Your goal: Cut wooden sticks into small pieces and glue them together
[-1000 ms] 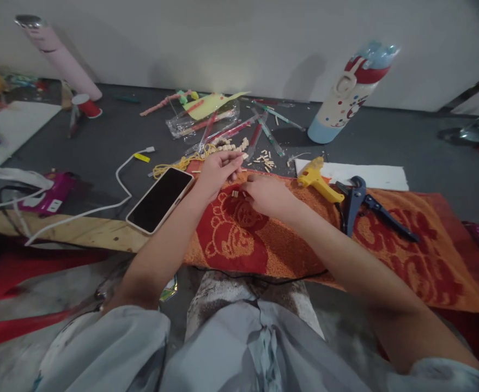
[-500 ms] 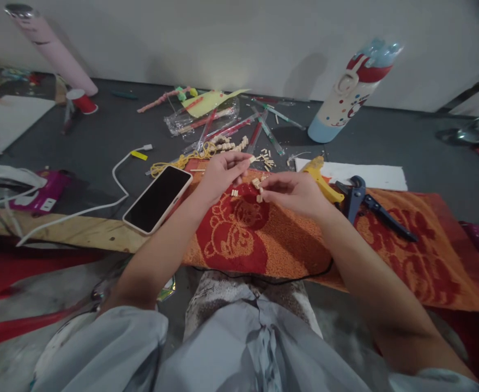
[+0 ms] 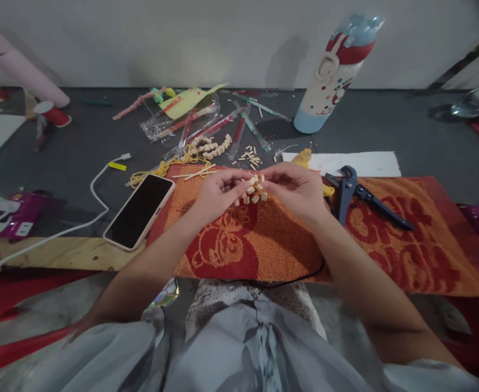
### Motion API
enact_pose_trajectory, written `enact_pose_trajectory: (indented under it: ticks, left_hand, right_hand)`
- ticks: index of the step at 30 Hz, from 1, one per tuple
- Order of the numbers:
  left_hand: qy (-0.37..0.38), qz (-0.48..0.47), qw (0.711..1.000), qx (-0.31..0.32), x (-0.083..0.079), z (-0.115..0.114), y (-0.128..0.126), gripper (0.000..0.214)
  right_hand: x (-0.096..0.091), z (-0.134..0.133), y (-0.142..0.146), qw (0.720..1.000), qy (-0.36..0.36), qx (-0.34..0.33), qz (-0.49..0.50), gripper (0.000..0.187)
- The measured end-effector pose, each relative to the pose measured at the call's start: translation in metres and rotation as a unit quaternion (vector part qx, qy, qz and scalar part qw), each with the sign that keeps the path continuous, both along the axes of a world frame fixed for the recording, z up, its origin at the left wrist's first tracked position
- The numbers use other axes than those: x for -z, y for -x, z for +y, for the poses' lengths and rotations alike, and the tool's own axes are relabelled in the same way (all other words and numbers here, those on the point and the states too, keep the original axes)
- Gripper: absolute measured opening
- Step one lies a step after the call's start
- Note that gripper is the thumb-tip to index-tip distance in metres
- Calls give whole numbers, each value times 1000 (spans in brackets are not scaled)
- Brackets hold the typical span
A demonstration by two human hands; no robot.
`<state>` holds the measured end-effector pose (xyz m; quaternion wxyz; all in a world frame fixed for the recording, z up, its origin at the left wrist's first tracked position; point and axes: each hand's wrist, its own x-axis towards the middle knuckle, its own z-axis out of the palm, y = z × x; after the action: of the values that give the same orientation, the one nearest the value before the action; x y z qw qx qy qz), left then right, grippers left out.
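Note:
A small cluster of pale wooden pieces (image 3: 256, 189) is pinched between my two hands above the orange-and-red towel (image 3: 292, 234). My left hand (image 3: 222, 191) grips its left side with thumb and fingers. From the right, my right hand (image 3: 298, 188) holds the same cluster between thumb and forefinger. The fingertips partly cover the pieces. Just beyond my hands lie short cut wooden bits (image 3: 252, 158) and curved chains of joined pieces (image 3: 218, 147). Thin wooden sticks (image 3: 198, 172) rest at the towel's far left edge.
A phone (image 3: 139, 212) lies left of the towel, near yellow cord (image 3: 153, 173). At right are blue-handled cutters (image 3: 347, 190), a partly hidden yellow tool (image 3: 303, 158) and a white strip (image 3: 357, 163). A tall bottle (image 3: 325, 81) and plastic-wrapped sticks (image 3: 206, 122) stand or lie behind.
My hands have come together on the wooden cluster; before, the left held a small piece apart from the one in my right. The whole view has shifted, moving the table items leftward.

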<state>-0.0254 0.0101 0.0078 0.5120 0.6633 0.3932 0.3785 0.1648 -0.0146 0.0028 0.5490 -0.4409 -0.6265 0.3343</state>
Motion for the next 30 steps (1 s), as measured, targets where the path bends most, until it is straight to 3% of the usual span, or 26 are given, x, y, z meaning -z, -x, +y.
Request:
enact_pose_trajectory:
  ticks: [7, 15, 23, 26, 30]
  left_hand:
    - [-59, -30, 997, -25, 3, -6, -3, 23]
    - [-39, -14, 998, -38, -1, -9, -5, 20]
    - [-72, -7, 996, -46, -1, -11, -5, 21]
    - [-108, -11, 993, -53, 1, -12, -5, 20]
    - [-217, -3, 974, -73, 5, -14, -4, 16]
  right_hand:
    - [1, -4, 10, 1000, -11, 12, 2, 13]
    - [-3, -7, 11, 999, 3, 12, -31, 13]
    - [-3, -7, 10, 1000, -21, -2, -14, 14]
    - [-3, -7, 8, 1000, -25, -9, -8, 18]
    - [-5, -8, 5, 999, -41, -12, -31, 19]
